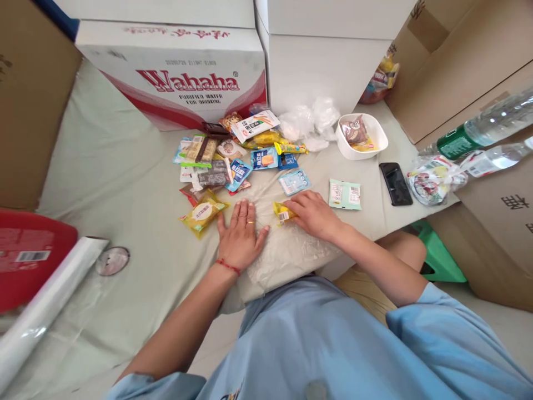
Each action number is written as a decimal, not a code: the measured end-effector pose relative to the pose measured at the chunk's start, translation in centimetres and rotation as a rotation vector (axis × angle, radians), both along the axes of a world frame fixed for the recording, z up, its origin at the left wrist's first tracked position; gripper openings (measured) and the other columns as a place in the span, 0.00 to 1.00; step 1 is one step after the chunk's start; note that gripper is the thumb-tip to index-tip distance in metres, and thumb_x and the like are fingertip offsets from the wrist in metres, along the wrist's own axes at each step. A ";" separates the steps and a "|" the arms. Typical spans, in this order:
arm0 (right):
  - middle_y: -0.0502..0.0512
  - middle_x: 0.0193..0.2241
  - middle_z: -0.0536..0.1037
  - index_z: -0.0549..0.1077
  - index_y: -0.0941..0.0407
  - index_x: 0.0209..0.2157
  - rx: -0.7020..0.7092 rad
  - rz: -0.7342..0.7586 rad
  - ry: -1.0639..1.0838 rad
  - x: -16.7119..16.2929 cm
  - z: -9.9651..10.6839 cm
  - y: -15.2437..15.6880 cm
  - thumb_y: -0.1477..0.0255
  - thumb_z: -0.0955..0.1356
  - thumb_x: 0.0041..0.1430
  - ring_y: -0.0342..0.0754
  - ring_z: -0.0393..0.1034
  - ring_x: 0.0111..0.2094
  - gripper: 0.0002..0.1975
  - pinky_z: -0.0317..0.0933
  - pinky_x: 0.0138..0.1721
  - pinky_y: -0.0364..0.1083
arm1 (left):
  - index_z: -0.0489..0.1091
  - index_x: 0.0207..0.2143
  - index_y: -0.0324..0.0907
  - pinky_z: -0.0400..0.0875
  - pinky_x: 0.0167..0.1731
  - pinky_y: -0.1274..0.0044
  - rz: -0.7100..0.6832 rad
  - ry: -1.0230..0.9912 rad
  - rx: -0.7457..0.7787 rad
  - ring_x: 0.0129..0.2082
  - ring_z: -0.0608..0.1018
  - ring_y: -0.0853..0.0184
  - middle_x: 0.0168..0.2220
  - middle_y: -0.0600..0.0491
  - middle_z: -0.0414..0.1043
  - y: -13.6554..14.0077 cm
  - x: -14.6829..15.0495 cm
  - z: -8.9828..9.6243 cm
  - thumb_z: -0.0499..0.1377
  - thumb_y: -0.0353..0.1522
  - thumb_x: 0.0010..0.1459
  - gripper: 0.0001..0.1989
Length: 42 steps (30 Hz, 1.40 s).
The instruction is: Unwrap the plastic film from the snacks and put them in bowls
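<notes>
My left hand (239, 240) lies flat on the cloth-covered table, fingers stretched out and holding nothing. Just left of it rests a yellow snack packet (202, 212) with a pale oval label. My right hand (314, 215) is closed on a small yellow snack packet (283, 213) that shows a barcode. Beyond the hands, a pile of packaged snacks includes a blue packet (265, 159), a white packet (255, 126) and a dark grey packet (213, 174). A light blue packet (294, 181) lies in front of the right hand, and a pale green packet (345, 194) to its right.
A white bowl (342, 145) holds snacks, beside crumpled clear plastic bags (308, 122). A black phone (395, 184) and plastic bottles (491, 125) are on the right. A Wahaha carton (175, 72) stands behind; a plastic-film roll (45, 316) and red container (33, 255) are left.
</notes>
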State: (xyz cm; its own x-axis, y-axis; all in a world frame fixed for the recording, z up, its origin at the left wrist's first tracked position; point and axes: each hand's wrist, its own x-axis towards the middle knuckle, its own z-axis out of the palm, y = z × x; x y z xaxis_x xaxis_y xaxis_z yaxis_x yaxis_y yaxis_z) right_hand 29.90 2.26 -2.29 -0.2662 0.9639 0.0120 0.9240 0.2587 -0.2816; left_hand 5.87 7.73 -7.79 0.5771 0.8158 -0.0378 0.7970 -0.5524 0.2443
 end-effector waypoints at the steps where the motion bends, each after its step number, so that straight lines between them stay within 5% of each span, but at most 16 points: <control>1: 0.63 0.55 0.76 0.71 0.54 0.62 0.028 -0.008 0.015 0.0 -0.2 -0.1 0.74 0.70 0.66 0.60 0.63 0.57 0.23 0.58 0.59 0.60 | 0.48 0.74 0.35 0.39 0.69 0.43 -0.004 -0.003 0.003 0.76 0.51 0.48 0.76 0.38 0.43 0.0 0.0 -0.1 0.44 0.47 0.70 0.38; 7: 0.63 0.56 0.75 0.70 0.53 0.62 0.019 0.076 0.059 -1.1 -1.7 -0.4 0.71 0.71 0.66 0.60 0.62 0.60 0.24 0.53 0.64 0.62 | 0.51 0.73 0.35 0.42 0.68 0.41 0.008 -0.129 0.096 0.75 0.50 0.42 0.75 0.33 0.45 -0.3 -0.6 -0.4 0.52 0.46 0.69 0.38; 11: 0.68 0.62 0.69 0.69 0.57 0.63 0.120 0.046 0.192 0.4 -1.6 -2.5 0.67 0.69 0.69 0.60 0.62 0.62 0.24 0.58 0.64 0.61 | 0.58 0.71 0.51 0.37 0.71 0.45 -0.157 -0.299 0.277 0.76 0.50 0.46 0.74 0.43 0.54 -1.3 -2.6 0.0 0.59 0.37 0.67 0.32; 15: 0.66 0.55 0.74 0.72 0.56 0.58 0.120 0.062 0.367 3.9 -1.3 -7.4 0.61 0.69 0.69 0.57 0.68 0.55 0.21 0.67 0.57 0.58 | 0.60 0.69 0.52 0.51 0.72 0.54 -0.523 -0.336 0.106 0.72 0.62 0.55 0.69 0.46 0.66 -2.1 -5.5 0.6 0.59 0.33 0.66 0.29; 19: 0.66 0.56 0.73 0.74 0.53 0.55 0.055 0.059 0.375 5.7 -3.3 -11.6 0.64 0.68 0.70 0.57 0.67 0.58 0.16 0.68 0.57 0.59 | 0.66 0.63 0.44 0.52 0.71 0.50 -0.545 -0.286 -0.040 0.73 0.59 0.47 0.72 0.39 0.58 -2.0 -7.6 0.6 0.63 0.43 0.62 0.29; 21: 0.63 0.53 0.76 0.77 0.52 0.50 0.084 0.030 0.386 5.7 -4.2 -12.2 0.69 0.64 0.72 0.55 0.69 0.55 0.11 0.69 0.55 0.58 | 0.72 0.56 0.46 0.54 0.70 0.51 -0.539 -0.291 -0.081 0.72 0.61 0.50 0.71 0.42 0.61 -1.6 -7.9 0.4 0.60 0.40 0.64 0.19; 23: 0.62 0.49 0.78 0.77 0.52 0.48 0.099 0.022 0.407 5.5 -4.2 -11.7 0.71 0.62 0.73 0.54 0.70 0.51 0.12 0.70 0.51 0.56 | 0.74 0.46 0.47 0.58 0.69 0.54 -0.491 -0.325 -0.104 0.70 0.66 0.54 0.66 0.46 0.69 -1.0 -7.7 0.3 0.56 0.36 0.67 0.09; 27: 0.60 0.41 0.81 0.77 0.54 0.47 -0.025 0.096 0.472 5.8 -1.4 -8.6 0.69 0.60 0.75 0.51 0.73 0.44 0.14 0.69 0.47 0.52 | 0.70 0.40 0.46 0.67 0.64 0.60 -0.363 -0.436 -0.204 0.62 0.75 0.59 0.56 0.47 0.78 0.4 -6.9 0.8 0.51 0.35 0.70 0.09; 31: 0.56 0.38 0.80 0.78 0.55 0.42 -0.223 0.162 0.452 6.3 2.0 -5.3 0.61 0.62 0.74 0.48 0.73 0.39 0.16 0.65 0.42 0.47 | 0.69 0.39 0.46 0.73 0.57 0.65 -0.310 -0.483 -0.291 0.58 0.78 0.59 0.53 0.46 0.80 1.2 -6.8 1.7 0.50 0.41 0.71 0.13; 34: 0.54 0.31 0.78 0.78 0.56 0.36 -0.150 -0.008 0.320 5.1 2.7 -3.1 0.61 0.62 0.74 0.47 0.71 0.34 0.19 0.60 0.36 0.45 | 0.73 0.38 0.45 0.70 0.59 0.63 -0.259 -0.532 -0.302 0.59 0.78 0.58 0.52 0.46 0.80 0.9 -6.7 1.5 0.44 0.44 0.73 0.21; 37: 0.58 0.42 0.78 0.79 0.56 0.44 -0.041 -0.123 0.197 2.5 2.3 -1.5 0.64 0.65 0.72 0.50 0.73 0.42 0.13 0.60 0.38 0.45 | 0.73 0.30 0.44 0.71 0.58 0.63 -0.175 -0.567 -0.279 0.56 0.80 0.58 0.48 0.47 0.82 0.5 -6.2 1.0 0.46 0.44 0.73 0.25; 40: 0.59 0.55 0.75 0.74 0.52 0.57 -0.154 -0.078 0.120 0.2 1.8 -0.6 0.62 0.73 0.65 0.52 0.75 0.47 0.21 0.63 0.38 0.46 | 0.62 0.18 0.44 0.73 0.55 0.64 -0.196 -0.541 -0.237 0.53 0.82 0.58 0.44 0.48 0.83 0.2 -5.8 1.0 0.55 0.43 0.68 0.25; 42: 0.59 0.54 0.76 0.73 0.50 0.59 -0.247 -0.037 0.063 -0.4 1.8 -0.6 0.63 0.75 0.62 0.54 0.75 0.47 0.25 0.64 0.38 0.46 | 0.58 0.19 0.45 0.73 0.55 0.64 -0.244 -0.520 -0.211 0.54 0.81 0.58 0.46 0.48 0.83 0.1 -5.8 1.2 0.57 0.40 0.66 0.23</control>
